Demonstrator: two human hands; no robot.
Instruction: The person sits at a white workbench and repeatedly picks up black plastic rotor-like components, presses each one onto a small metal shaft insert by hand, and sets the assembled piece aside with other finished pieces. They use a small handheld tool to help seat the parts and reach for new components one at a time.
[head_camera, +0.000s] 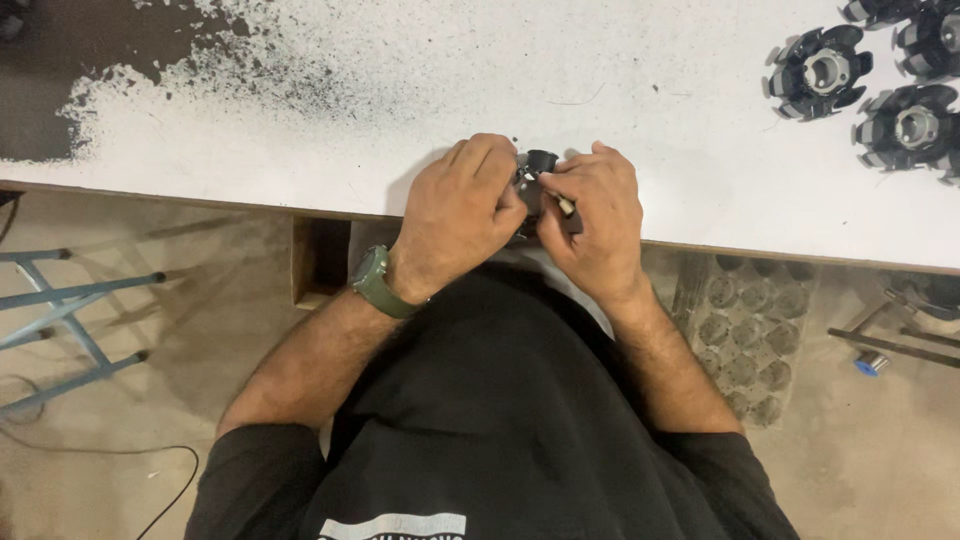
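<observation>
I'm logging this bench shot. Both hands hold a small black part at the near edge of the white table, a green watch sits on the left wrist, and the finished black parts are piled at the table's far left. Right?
Not quite: the other black parts lie at the far right of the white table, as the head view shows. The rest holds: the left hand and right hand hold the small black part, and the green watch is on the left wrist.

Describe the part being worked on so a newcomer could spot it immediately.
Find the near edge of the white table. There the left hand and right hand close around one small black part; the other black finned parts lie untouched at the far right.
</observation>
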